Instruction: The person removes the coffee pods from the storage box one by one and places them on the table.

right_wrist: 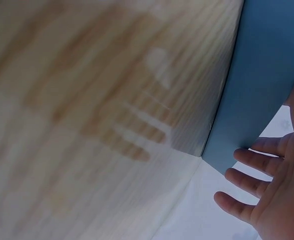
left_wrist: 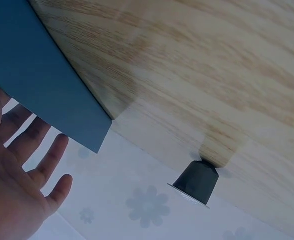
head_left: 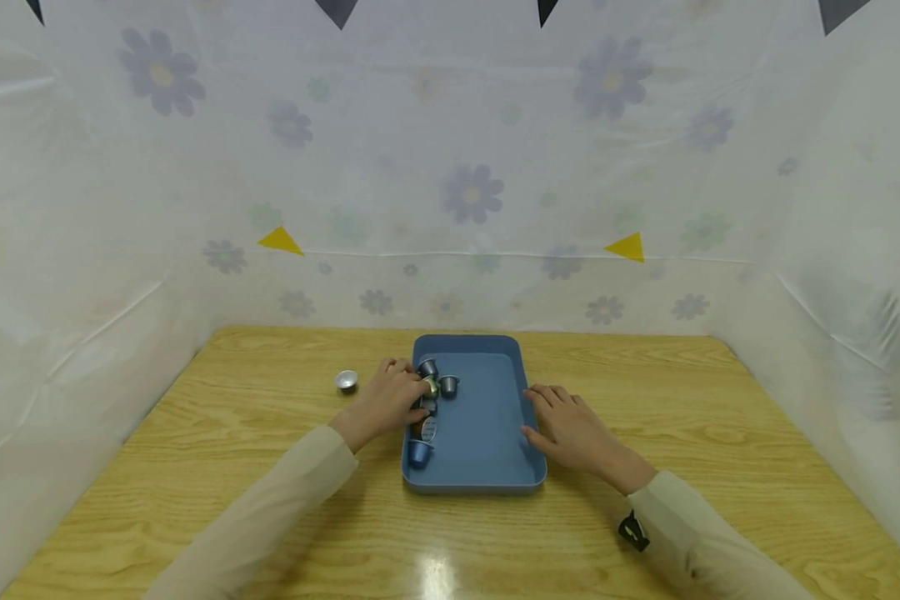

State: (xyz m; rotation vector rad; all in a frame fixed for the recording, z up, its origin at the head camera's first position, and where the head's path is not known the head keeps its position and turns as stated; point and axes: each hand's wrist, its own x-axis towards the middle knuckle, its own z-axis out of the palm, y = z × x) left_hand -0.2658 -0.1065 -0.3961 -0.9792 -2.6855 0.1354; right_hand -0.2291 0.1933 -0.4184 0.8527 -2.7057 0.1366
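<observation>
My left hand (head_left: pixel 390 398) reaches over the left wall of a blue rectangular tray (head_left: pixel 487 417). Its thumb and forefinger stand around several coffee capsules along that side. By the forefinger's tip is a greenish-gold capsule (head_left: pixel 431 386); I cannot tell whether it is pinched. Dark capsules (head_left: pixel 448 385) lie just beyond the fingertips, and a blue capsule (head_left: pixel 420 452) is at the near left corner. In the left wrist view the wall hides the fingertips. My right hand (head_left: pixel 573 429) rests against the tray's right wall, fingers spread and holding nothing.
One more capsule (head_left: pixel 347 381), dark with a silver lid, stands lid up on the wooden table (head_left: pixel 270 375), left of the tray. White flowered sheeting (head_left: pixel 450 167) encloses the table at the back and both sides. The tray lies near the table's far edge.
</observation>
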